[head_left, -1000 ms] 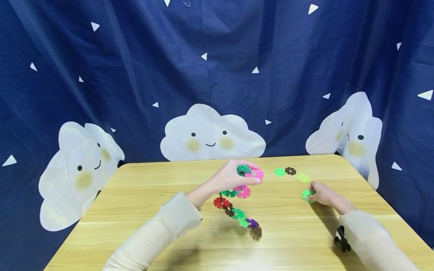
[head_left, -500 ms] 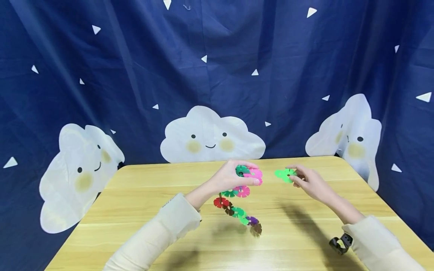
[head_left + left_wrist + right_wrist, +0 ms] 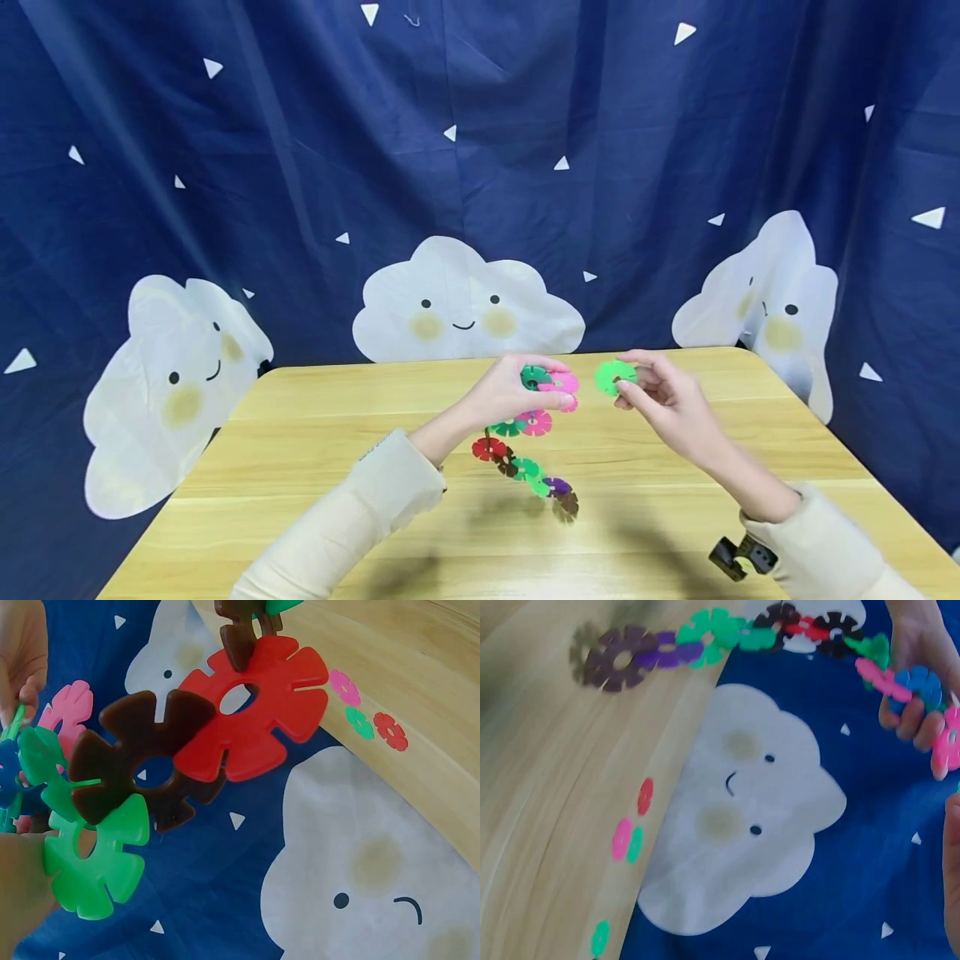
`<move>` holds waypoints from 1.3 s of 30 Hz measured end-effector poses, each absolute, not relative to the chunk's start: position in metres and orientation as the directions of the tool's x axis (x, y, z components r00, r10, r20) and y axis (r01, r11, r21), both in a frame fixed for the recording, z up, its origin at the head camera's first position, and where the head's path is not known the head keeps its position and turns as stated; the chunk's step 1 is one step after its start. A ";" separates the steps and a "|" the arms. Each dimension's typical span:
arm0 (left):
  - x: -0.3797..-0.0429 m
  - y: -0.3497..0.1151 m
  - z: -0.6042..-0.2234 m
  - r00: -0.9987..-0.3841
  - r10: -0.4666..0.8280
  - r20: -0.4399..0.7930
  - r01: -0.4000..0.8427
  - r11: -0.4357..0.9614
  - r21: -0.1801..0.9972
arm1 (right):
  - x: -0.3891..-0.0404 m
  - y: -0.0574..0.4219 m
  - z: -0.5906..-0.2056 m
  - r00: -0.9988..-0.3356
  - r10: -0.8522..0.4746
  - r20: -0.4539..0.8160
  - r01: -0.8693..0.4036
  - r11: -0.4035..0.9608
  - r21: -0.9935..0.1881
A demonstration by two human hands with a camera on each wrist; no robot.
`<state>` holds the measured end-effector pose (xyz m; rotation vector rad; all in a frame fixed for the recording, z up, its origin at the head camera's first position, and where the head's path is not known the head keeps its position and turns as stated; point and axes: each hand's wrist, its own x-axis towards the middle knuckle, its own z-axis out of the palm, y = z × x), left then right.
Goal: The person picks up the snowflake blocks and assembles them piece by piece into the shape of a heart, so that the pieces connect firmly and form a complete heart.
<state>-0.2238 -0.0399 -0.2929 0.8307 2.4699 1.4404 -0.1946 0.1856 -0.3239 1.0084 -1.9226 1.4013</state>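
My left hand (image 3: 504, 390) grips one end of a chain of interlocking notched plastic discs, with a pink disc (image 3: 562, 383) and a dark green disc (image 3: 535, 377) at its fingers. The chain hangs below the hand; a red disc (image 3: 300, 712), a brown disc (image 3: 112, 724) and a green disc (image 3: 124, 859) show large in the left wrist view. At its low end are a purple disc (image 3: 676, 651) and brown ones. My right hand (image 3: 671, 404) pinches a bright green disc (image 3: 611, 377) between thumb and fingers, a short gap from the pink disc.
Loose discs lie on the wooden table (image 3: 360, 542): a red disc (image 3: 646, 796), a pink disc (image 3: 621, 838) and green ones, hidden in the head view. A dark blue curtain (image 3: 480, 125) with clouds stands behind the table's far edge. A black wrist camera (image 3: 742, 557) sits under the right sleeve.
My right hand has lifted the bright green disc off the table at the right and carried it left toward the chain. My left hand has stayed nearly still.
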 end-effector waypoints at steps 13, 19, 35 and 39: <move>-0.223 -0.038 -0.296 -0.824 0.552 0.128 0.364 0.343 0.866 | -0.191 0.170 -0.325 -0.502 -0.248 0.829 -0.864 0.185 -0.468; -0.222 -0.039 -0.295 -0.827 0.544 0.140 0.379 0.357 0.854 | -0.194 0.168 -0.329 -0.453 -0.225 0.863 -0.891 0.158 -0.427; -0.220 -0.037 -0.293 -0.809 0.571 0.144 0.389 0.336 0.858 | -0.187 0.158 -0.330 -0.501 -0.174 0.848 -0.859 0.216 -0.464; -0.219 -0.038 -0.291 -0.797 0.581 0.167 0.411 0.319 0.854 | -0.186 0.153 -0.330 -0.495 -0.129 0.859 -0.863 0.189 -0.469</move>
